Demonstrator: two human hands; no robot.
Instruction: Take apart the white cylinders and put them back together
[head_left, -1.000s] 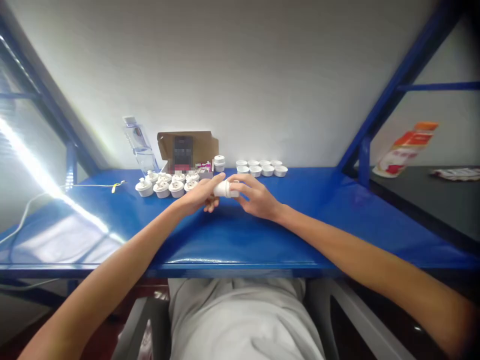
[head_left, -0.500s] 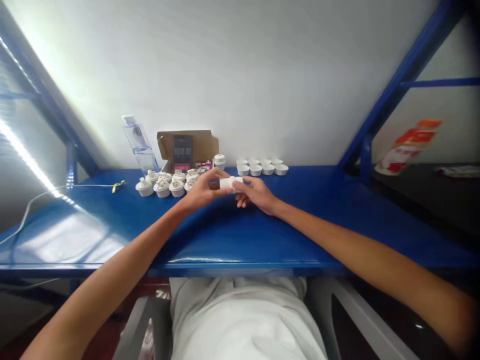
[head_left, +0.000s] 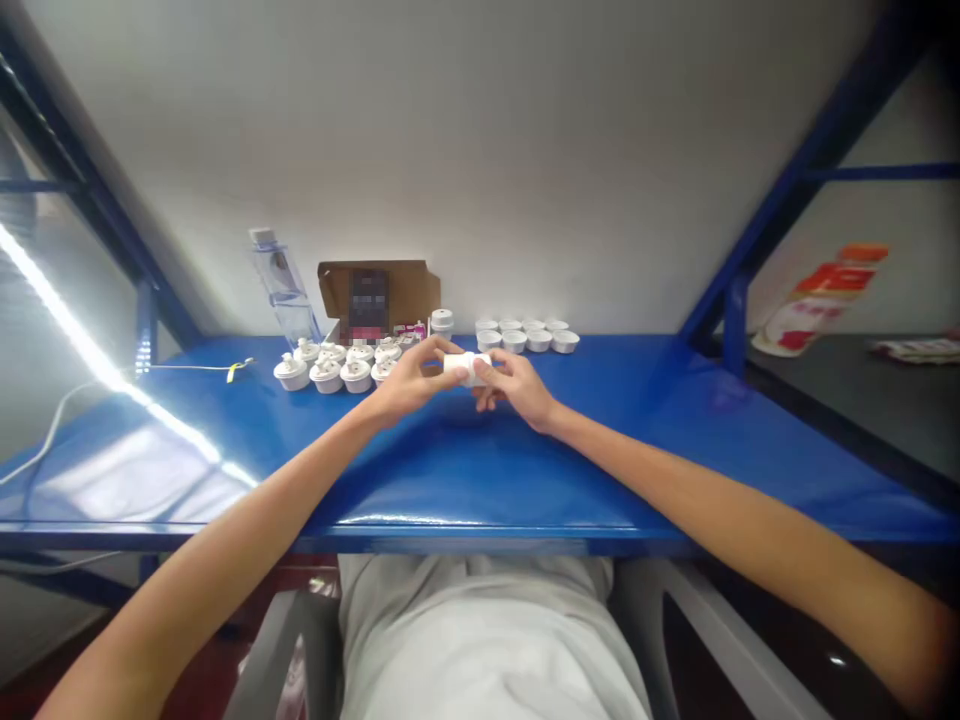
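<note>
A small white plastic cylinder [head_left: 459, 367] is held sideways above the desk between both hands. My left hand [head_left: 415, 382] pinches its left end between thumb and fingers. At the right end, my right hand [head_left: 519, 386] has its thumb and index finger on the piece, with the other fingers curled below. Fingers cover part of the cylinder, so its exact kind cannot be made out. Just left of my left hand stand several white plastic pots with knobbed tops [head_left: 326, 374]. Beyond my right hand are several small white cups [head_left: 514, 341] in two rows.
An open cardboard box [head_left: 412, 290] with a dark panel stands by the wall, beside a stacked white pot [head_left: 442, 322]. A clear bottle [head_left: 285, 295] leans behind the pots. A white cable [head_left: 187, 370] crosses the blue desk [head_left: 600, 470]. A red-and-white bottle [head_left: 821, 300] stands far right.
Both hands stay around the white cylinder, nearly in the same place, with only a slight shift. The wall looks darker now, and the whole view has moved a little.
</note>
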